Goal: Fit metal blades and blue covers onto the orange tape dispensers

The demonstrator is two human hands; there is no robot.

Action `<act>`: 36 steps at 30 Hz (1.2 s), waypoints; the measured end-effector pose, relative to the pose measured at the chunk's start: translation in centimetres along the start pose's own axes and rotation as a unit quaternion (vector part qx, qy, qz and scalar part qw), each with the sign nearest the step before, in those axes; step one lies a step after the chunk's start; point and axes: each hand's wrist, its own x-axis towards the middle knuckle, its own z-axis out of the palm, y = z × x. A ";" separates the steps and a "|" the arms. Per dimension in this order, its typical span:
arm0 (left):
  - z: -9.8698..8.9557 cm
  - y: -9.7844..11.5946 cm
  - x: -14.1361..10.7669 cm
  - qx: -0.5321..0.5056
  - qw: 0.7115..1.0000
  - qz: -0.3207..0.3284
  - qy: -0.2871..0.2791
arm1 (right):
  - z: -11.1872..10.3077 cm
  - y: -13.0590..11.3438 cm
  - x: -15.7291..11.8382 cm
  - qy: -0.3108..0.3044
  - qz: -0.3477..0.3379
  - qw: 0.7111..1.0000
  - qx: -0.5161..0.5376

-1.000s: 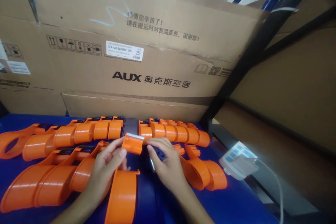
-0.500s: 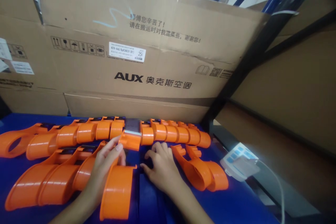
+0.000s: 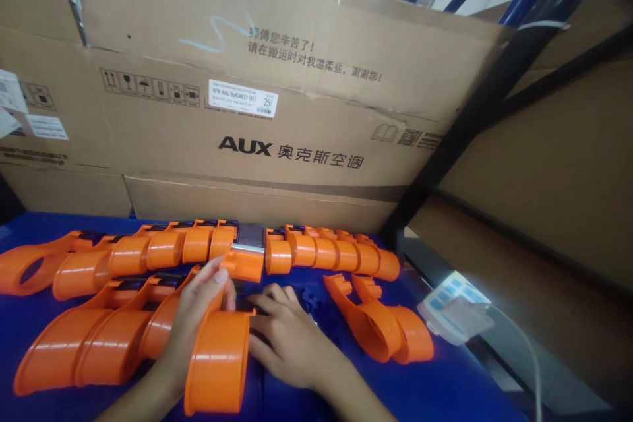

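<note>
My left hand (image 3: pixel 208 293) is closed round the handle of an orange tape dispenser (image 3: pixel 217 359). Its toothed metal cutting edge and clear dark flap (image 3: pixel 248 239) point away from me, and its round hub hangs toward me. My right hand (image 3: pixel 287 336) is at the right side of this dispenser, fingers bent inward. Their tips go behind the orange frame, so whatever they pinch is hidden. Just beyond the right hand, small dark blue plastic parts (image 3: pixel 310 303) lie on the blue surface.
A row of orange dispensers (image 3: pixel 165 249) lines the back of the blue table (image 3: pixel 445 389). More dispensers (image 3: pixel 106 346) lie at the left, and two (image 3: pixel 380 330) at the right. A white power adapter (image 3: pixel 455 306) with a cable is farther right. Behind stands a large cardboard box (image 3: pixel 297 112).
My right hand has moved left from the blue parts to the held dispenser, its fingertips passing behind the frame. My left hand keeps its hold, with the dispenser shifted very slightly left.
</note>
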 end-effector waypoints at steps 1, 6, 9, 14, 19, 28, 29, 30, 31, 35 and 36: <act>-0.1 -0.1 0.1 0.008 1.000 0.004 -0.004 | 0.1 0.2 0.0 0.001 0.001 1.000 -0.002; -0.3 -0.7 0.5 0.021 0.999 0.021 -0.030 | 0.4 1.0 0.0 0.045 0.006 0.999 -0.012; -0.2 -0.7 0.7 0.021 0.999 0.016 -0.020 | 0.3 1.4 -0.1 0.113 0.024 0.993 -0.001; 0.3 -0.7 0.5 0.026 1.000 0.000 -0.014 | -0.4 2.0 -0.7 0.296 0.083 0.948 0.083; 0.2 -1.5 0.4 0.052 0.994 -0.029 -0.089 | -1.0 2.5 -1.3 0.453 0.142 0.874 0.105; 0.1 -1.8 0.0 0.118 0.983 -0.021 -0.142 | -1.3 1.5 -1.2 0.445 0.086 0.876 0.167; 0.2 -1.8 -0.1 0.120 0.982 -0.020 -0.141 | -1.3 1.4 -1.2 0.432 0.075 0.883 0.169; 0.2 -1.7 -0.1 0.122 0.982 -0.018 -0.141 | -1.3 1.3 -1.2 0.425 0.065 0.887 0.171; 0.3 -1.6 -0.1 0.123 0.982 -0.016 -0.140 | -1.4 1.2 -1.1 0.422 0.057 0.888 0.172; 0.4 -1.5 -0.2 0.116 0.983 -0.008 -0.140 | -1.4 1.0 -1.0 0.415 0.045 0.894 0.165; 0.4 -1.4 -0.2 0.114 0.983 -0.007 -0.141 | -1.4 1.0 -0.9 0.410 0.044 0.896 0.163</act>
